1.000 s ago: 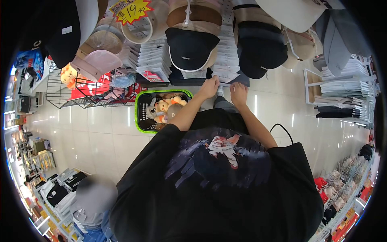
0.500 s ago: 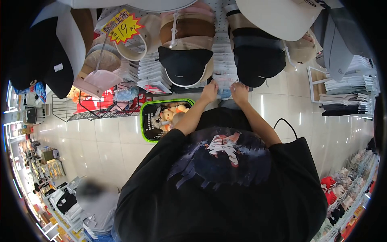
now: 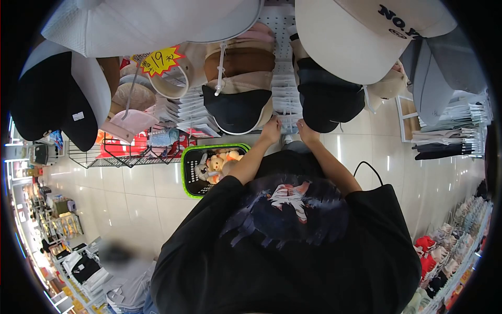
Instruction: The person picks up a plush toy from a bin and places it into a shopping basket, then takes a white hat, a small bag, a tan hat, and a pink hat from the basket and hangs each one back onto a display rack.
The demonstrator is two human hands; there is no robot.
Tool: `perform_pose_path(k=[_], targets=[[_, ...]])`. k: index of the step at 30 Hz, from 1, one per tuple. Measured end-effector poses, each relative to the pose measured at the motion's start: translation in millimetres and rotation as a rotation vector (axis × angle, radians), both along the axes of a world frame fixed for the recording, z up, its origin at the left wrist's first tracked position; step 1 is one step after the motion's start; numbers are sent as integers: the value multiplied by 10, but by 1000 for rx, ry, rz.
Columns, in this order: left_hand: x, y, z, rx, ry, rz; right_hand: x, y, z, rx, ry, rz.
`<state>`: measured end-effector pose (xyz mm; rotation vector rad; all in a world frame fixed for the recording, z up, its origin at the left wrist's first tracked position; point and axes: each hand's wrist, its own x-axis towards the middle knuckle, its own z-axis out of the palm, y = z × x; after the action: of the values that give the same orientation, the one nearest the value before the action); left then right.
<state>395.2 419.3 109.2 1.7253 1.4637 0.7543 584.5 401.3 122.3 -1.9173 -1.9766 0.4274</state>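
My left hand [image 3: 271,130] is at the lower left edge of a hanging stack of clear-wrapped packets [image 3: 287,107], its fingers curled in. At the stack's right edge is my right hand [image 3: 308,132], also with fingers bent inward. What the fingertips hold is too small to make out. Black caps hang on both sides: one cap [image 3: 238,109] just left of my left hand, another [image 3: 331,107] above and right of my right hand.
A green-rimmed black basket [image 3: 185,172] with plush toys stands on the floor at left. Large caps, including a white one [image 3: 355,42], hang close overhead. A wire rack [image 3: 125,157] is at left. A person [image 3: 125,285] is at lower left.
The view has shifted, so the caps, price sign and basket sit lower in the picture. Both hands remain at the packets, a little lower in view.
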Motion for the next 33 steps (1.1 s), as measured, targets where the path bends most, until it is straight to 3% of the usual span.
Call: perform_pose_path(k=[2,5,7,10,11,13,15,16,19,22,26,29,31,33], targets=[[-23,-16,-50,6,25,10,-4,-7,-50,-30,-18,11],[-149,-159,-59,-55,40,30,33,-125,-280,277,-251,-111],[-263,-297,-158,-114,34,46,47,-228,21,-232,-191,-173],[-397,-537,-320,-239,98,73,80,-540,-163,-326,-40,-366],[-419,-621,-331,-356,130,-19,92,-667,-315,-336,-37,-376],[-397,-779,-368,-478,161,-129,134,-926,-688,-607,-17,18],[-350,-953,-416,-578,215,-401,103,-1134,-715,-633,-1,108],[-329,-1037,-428,-579,217,-412,56,-1220,-669,-646,13,211],[-263,-1121,-451,-642,240,-537,-118,-1337,-581,-576,204,94],[-129,-1219,-524,-734,-229,-532,-189,-1456,-391,-535,241,148],[29,-1307,-122,-694,-146,-549,-202,-1652,-259,-432,374,139],[43,-1409,-318,-647,-137,-585,-164,-1906,-414,-425,466,78],[14,-1507,-476,-561,-92,-790,-157,-2097,-447,-450,461,100],[-29,-1733,-570,-691,-162,-736,-179,-2325,-407,-474,494,63]])
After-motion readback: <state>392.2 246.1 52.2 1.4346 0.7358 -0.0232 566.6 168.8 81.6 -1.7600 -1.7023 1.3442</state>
